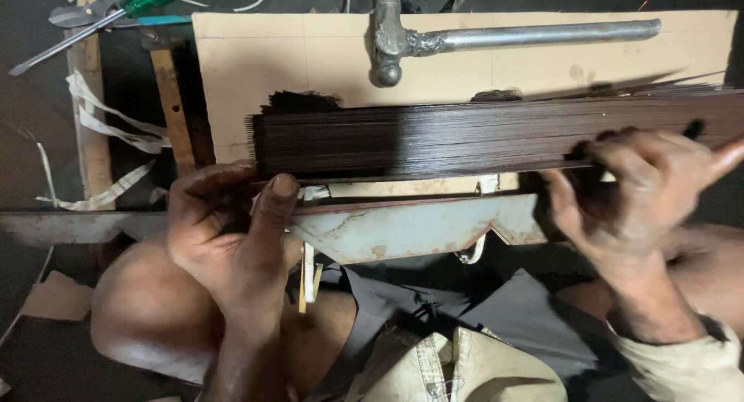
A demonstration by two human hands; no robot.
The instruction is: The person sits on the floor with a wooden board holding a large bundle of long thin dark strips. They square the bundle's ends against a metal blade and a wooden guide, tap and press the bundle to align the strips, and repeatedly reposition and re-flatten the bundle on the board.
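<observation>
The cardboard sheet (310,53) lies flat beneath everything, with a welded metal hammer (434,39) on it. Across it runs my bundle of thin dark rods (434,139), resting over a pale metal bracket (403,228). It looks heavy, stiff and springy, best held near both ends. My left hand (232,231) clamps the near end; my right hand (635,193) closes around the rods further along, and the bundle's far end is cut off.

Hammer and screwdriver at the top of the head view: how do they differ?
The hammer is bare grey metal with a welded pipe handle; the screwdriver has a green translucent handle and a thin shaft. The hammer lies on the cardboard sheet, handle pointing right; the screwdriver lies off it at top left, slanted. Neither hand touches either tool.
</observation>
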